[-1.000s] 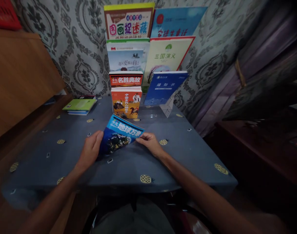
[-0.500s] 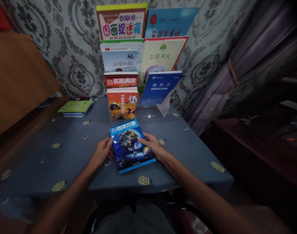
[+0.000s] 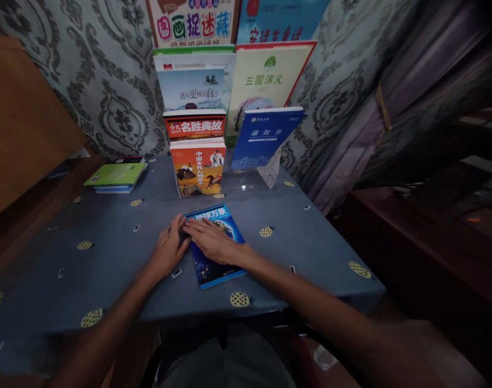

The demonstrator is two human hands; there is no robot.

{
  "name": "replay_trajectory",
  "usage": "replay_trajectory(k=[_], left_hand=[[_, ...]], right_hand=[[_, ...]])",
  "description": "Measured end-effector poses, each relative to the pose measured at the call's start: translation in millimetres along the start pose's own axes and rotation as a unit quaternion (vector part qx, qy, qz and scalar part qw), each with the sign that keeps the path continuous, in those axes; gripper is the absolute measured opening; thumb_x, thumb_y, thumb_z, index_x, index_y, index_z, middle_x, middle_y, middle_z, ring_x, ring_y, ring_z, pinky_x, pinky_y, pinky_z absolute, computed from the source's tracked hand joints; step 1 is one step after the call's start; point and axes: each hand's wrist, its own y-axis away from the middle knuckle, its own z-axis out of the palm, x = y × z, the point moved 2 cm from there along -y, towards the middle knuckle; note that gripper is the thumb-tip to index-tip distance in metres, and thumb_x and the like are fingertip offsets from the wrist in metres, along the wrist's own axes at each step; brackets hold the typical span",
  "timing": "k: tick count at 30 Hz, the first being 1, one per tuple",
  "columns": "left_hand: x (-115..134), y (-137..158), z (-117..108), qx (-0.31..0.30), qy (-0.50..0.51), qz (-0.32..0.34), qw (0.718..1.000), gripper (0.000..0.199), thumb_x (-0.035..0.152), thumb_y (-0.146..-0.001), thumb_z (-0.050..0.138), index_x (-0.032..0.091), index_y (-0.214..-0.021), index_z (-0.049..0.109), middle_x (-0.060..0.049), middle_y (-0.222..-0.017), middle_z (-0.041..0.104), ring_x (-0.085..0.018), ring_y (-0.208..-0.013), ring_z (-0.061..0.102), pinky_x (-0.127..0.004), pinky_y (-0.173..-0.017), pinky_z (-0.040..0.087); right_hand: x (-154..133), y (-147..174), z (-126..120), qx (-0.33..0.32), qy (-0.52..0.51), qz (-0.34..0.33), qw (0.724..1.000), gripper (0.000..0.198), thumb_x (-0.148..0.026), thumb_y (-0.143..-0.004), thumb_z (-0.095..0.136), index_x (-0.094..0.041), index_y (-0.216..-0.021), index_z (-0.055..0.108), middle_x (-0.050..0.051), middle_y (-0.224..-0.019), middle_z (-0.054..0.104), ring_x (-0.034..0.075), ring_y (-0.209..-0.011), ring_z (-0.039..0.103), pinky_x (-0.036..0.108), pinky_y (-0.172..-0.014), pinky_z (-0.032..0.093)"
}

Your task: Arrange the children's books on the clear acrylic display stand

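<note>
A blue book with an earth picture on its cover (image 3: 217, 267) lies flat on the blue-grey tablecloth (image 3: 108, 258) in front of me. My right hand (image 3: 213, 241) rests palm down across the cover, fingers spread and pointing left. My left hand (image 3: 170, 248) lies on the cloth at the book's left edge, its fingertips touching the edge near my right fingertips. Neither hand grips the book.
A clear tiered stand (image 3: 265, 170) at the back of the table holds several upright books, among them an orange one (image 3: 198, 167) and a blue one (image 3: 262, 137). A green-topped stack of books (image 3: 115, 177) lies at the back left. Curtains (image 3: 391, 108) hang on the right.
The blue book was tilted up between both hands, then laid flat. My right hand has moved from its right edge onto the cover; my left hand stays at the left edge.
</note>
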Motion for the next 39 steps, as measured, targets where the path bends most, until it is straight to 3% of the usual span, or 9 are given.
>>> replay_trajectory(k=[3, 6, 12, 16, 23, 33, 39], left_hand=[[-4, 0, -1, -0.010, -0.006, -0.011, 1.000, 0.068, 0.036, -0.096, 0.051, 0.017, -0.152, 0.018, -0.020, -0.145, 0.055, -0.029, -0.137, 0.051, -0.051, -0.112, 0.040], [-4, -3, -4, -0.017, -0.015, -0.019, 1.000, 0.068, 0.041, -0.096, 0.052, 0.019, -0.152, 0.021, -0.018, -0.144, 0.056, -0.031, -0.136, 0.052, -0.053, -0.111, 0.040], [-2, -5, -5, -0.030, -0.042, -0.015, 0.999, 0.059, 0.044, -0.097, 0.049, 0.017, -0.147, 0.033, -0.017, -0.144, 0.057, -0.030, -0.134, 0.052, -0.050, -0.111, 0.041], [-4, -6, -3, -0.049, -0.080, 0.005, 0.996, 0.048, 0.043, -0.100, 0.044, 0.018, -0.141, 0.046, -0.015, -0.146, 0.055, -0.029, -0.140, 0.046, -0.049, -0.113, 0.039], [-3, -7, -2, -0.082, -0.104, 0.013, 0.991, 0.052, 0.043, -0.101, 0.038, 0.017, -0.145, 0.047, -0.014, -0.157, 0.044, -0.029, -0.147, 0.037, -0.052, -0.116, 0.035], [-1, -7, -3, -0.094, -0.117, 0.008, 0.989, 0.055, 0.043, -0.102, 0.032, 0.016, -0.147, 0.045, -0.014, -0.158, 0.042, -0.029, -0.149, 0.034, -0.053, -0.118, 0.030], [30, 12, 3, -0.116, -0.150, 0.050, 0.980, 0.066, 0.055, -0.100, 0.038, 0.015, -0.152, 0.038, -0.016, -0.159, 0.040, -0.032, -0.153, 0.024, -0.058, -0.120, 0.025]], right_hand=[[6, -13, 10, -0.029, 0.012, -0.001, 1.000, 0.047, -0.019, -0.102, 0.037, -0.014, -0.148, 0.045, 0.014, -0.155, 0.046, 0.022, -0.146, 0.040, 0.050, -0.123, 0.026], [24, -11, 9, -0.018, 0.023, 0.022, 0.999, 0.047, -0.027, -0.105, 0.036, -0.014, -0.148, 0.045, 0.014, -0.155, 0.046, 0.023, -0.147, 0.038, 0.049, -0.123, 0.027], [72, 10, -4, 0.025, 0.048, 0.128, 0.990, 0.050, -0.036, -0.105, 0.036, -0.014, -0.149, 0.046, 0.016, -0.155, 0.046, 0.026, -0.148, 0.037, 0.051, -0.121, 0.028], [86, 27, -9, 0.032, 0.057, 0.182, 0.981, 0.053, -0.035, -0.105, 0.032, -0.011, -0.151, 0.042, 0.017, -0.157, 0.042, 0.026, -0.149, 0.034, 0.052, -0.122, 0.027], [70, 62, -11, 0.029, 0.051, 0.179, 0.982, 0.055, -0.040, -0.106, 0.031, -0.016, -0.154, 0.038, 0.013, -0.161, 0.036, 0.025, -0.151, 0.029, 0.053, -0.123, 0.023], [9, 139, -8, 0.018, 0.070, 0.153, 0.986, 0.062, -0.048, -0.103, 0.041, -0.020, -0.158, 0.030, 0.013, -0.164, 0.029, 0.031, -0.151, 0.029, 0.054, -0.124, 0.019], [6, 145, -9, 0.030, 0.062, 0.154, 0.986, 0.064, -0.047, -0.101, 0.048, -0.023, -0.158, 0.031, 0.011, -0.163, 0.032, 0.033, -0.149, 0.032, 0.055, -0.124, 0.021]])
